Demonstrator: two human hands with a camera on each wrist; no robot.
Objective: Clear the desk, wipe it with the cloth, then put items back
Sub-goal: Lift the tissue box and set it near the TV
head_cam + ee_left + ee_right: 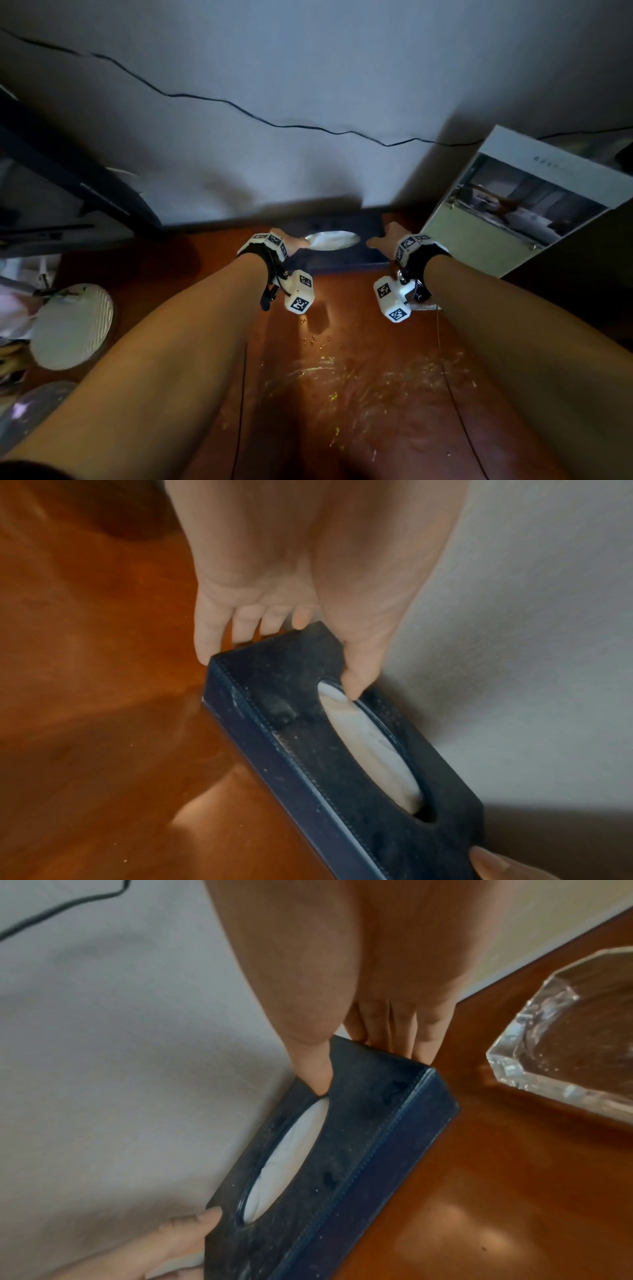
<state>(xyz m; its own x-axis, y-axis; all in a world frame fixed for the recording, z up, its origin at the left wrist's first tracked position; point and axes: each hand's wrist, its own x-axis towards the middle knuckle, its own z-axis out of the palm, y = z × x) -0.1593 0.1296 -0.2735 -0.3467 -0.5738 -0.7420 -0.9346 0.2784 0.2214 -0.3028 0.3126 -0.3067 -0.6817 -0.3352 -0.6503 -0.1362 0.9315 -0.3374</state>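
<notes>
Tissue box (337,251), dark navy w/ stitched edges, sat at far edge of desk (359,359), back side against or just beside wall (308,85); contact not confirmable. Long axis ran left-right, parallel to wall. Oval opening in top faced up, white tissue (330,241) visible inside.

Left hand (291,588) grasped box's left end: thumb on top at rim of opening, fingers (209,634) down over end face. Right hand (359,988) grasped right end same way: thumb on top at opening's edge, fingers (424,1039) over end face. Both hands wrapped on box, neither released. Whether box was lifted or resting on desk: cannot tell.

Desk surface reddish-brown wood, scratched and scuffed nr front. Clear faceted glass dish (565,1042) stood on desk to right of box, near but apart. Large printed board (524,205) leaned at right. Black cable (239,106) ran across wall. Round ribbed white object (72,325) lay at left, well apart from box.
</notes>
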